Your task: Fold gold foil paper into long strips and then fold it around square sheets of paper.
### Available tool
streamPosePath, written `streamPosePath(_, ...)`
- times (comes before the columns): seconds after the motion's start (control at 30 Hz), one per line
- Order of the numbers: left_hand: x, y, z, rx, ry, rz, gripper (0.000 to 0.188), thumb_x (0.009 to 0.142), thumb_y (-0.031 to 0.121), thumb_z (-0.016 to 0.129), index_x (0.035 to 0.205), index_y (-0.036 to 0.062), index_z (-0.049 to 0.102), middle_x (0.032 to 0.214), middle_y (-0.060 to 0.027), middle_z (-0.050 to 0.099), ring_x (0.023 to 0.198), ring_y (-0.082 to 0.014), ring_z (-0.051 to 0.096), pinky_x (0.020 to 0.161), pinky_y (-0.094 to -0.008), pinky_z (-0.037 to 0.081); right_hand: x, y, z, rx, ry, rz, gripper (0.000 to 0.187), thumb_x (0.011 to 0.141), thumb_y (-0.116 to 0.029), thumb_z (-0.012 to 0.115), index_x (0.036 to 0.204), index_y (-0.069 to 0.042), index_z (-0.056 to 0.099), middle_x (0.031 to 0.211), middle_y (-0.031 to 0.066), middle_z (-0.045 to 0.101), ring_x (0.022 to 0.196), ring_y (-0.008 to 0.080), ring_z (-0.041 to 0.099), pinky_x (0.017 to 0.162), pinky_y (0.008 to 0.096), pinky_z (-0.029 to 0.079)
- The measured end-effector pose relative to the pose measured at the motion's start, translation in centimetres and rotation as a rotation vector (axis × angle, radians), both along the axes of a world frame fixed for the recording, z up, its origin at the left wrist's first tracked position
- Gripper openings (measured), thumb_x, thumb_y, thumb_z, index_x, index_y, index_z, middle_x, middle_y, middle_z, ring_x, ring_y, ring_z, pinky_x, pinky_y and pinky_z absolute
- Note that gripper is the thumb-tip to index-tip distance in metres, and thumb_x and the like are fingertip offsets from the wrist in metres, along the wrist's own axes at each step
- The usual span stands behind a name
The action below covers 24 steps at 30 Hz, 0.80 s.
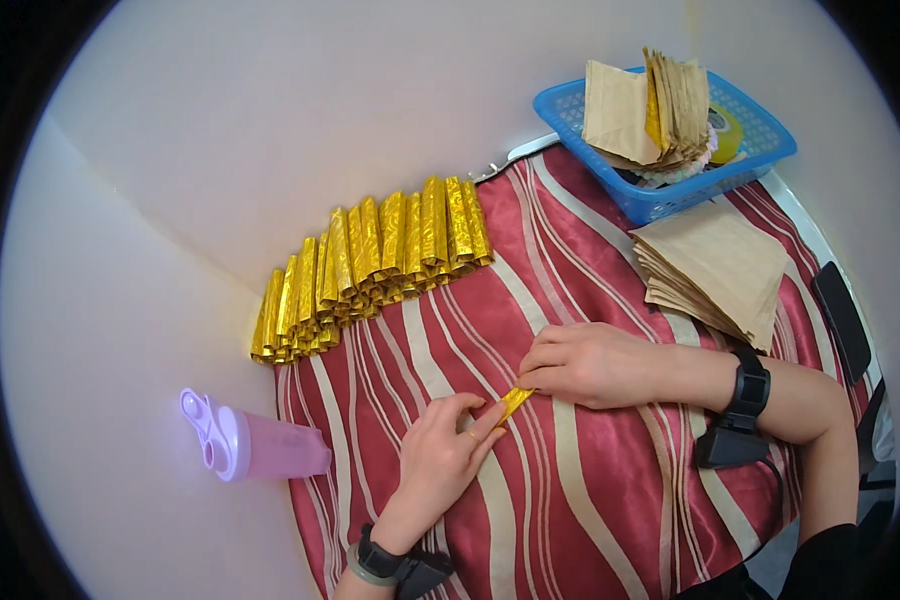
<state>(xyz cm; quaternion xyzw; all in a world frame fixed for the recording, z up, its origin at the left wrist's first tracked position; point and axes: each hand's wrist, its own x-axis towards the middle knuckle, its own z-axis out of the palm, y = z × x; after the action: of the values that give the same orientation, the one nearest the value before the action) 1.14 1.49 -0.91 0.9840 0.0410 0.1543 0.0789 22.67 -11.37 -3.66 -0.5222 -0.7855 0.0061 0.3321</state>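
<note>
A small folded strip of shiny gold paper point(514, 402) lies between my two hands, low over the striped cloth. At its lower left end, my left hand point(444, 447) is closed, with the index finger and thumb at the paper. My right hand point(592, 366) pinches its upper right end with bent fingers. Parts of the paper are hidden under the fingers of both hands. Toward the far left, several gold paper rolls point(392, 235) are piled in a long slanting row against the wall. To the right, a stack of brown paper sheets point(715, 262) rests beyond my right forearm.
A blue plastic basket point(670, 205) at the far right holds more brown paper point(615, 110) and a yellow round item. A purple shaker bottle point(270, 445) stands by the left edge. A black phone-like slab point(842, 322) lies near the right edge of the red striped cloth point(610, 470).
</note>
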Motion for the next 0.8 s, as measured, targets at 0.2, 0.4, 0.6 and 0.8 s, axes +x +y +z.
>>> streamPosePath(0.2,0.1,0.3,-0.5,0.107,-0.122,-0.055,0.029,0.075,0.004,0.073,0.104,0.0065,0.069,0.090,-0.0033,0.063,0.075,-0.0184,0.063,0.059,-0.0304,0.052,-0.1,-0.3,0.0,0.033,0.006,-0.006,0.020,0.080,-0.013,0.065,0.098,-0.004,0.067,0.094,0.0061,0.062,0.092,0.0216,0.060,0.076,0.0327,0.051)
streamPosePath(0.4,-0.2,0.5,-0.6,-0.136,-0.208,-0.021,0.027,0.076,0.000,0.070,0.103,0.0042,0.068,0.091,-0.0068,0.065,0.076,-0.0215,0.064,0.061,-0.0322,0.053,-0.8,-0.7,0.9,-0.002,0.119,-0.016,0.017,0.083,-0.016,0.066,0.097,-0.006,0.068,0.084,0.0069,0.062,0.083,0.0237,0.061,0.073,0.0349,0.051)
streamPosePath(0.6,-0.2,-0.2,-0.4,-0.329,-0.227,0.013,0.019,0.078,0.003,0.072,0.096,0.0033,0.068,0.083,-0.0091,0.068,0.069,-0.0221,0.065,0.059,-0.0310,0.051,-1.6,-0.8,1.4,-0.023,0.333,0.022,0.018,0.087,-0.016,0.064,0.099,-0.003,0.067,0.081,0.0086,0.063,0.079,0.0267,0.061,0.071,0.0368,0.050)
streamPosePath(0.8,-0.6,-1.1,0.2,-0.480,-0.183,0.047,0.013,0.080,0.006,0.073,0.092,0.0018,0.069,0.076,-0.0099,0.068,0.065,-0.0217,0.065,0.058,-0.0307,0.051,-2.5,-0.7,1.3,-0.045,0.475,0.014,0.027,0.079,-0.014,0.076,0.103,-0.004,0.069,0.083,0.0083,0.067,0.071,0.0200,0.060,0.062,0.0307,0.049)
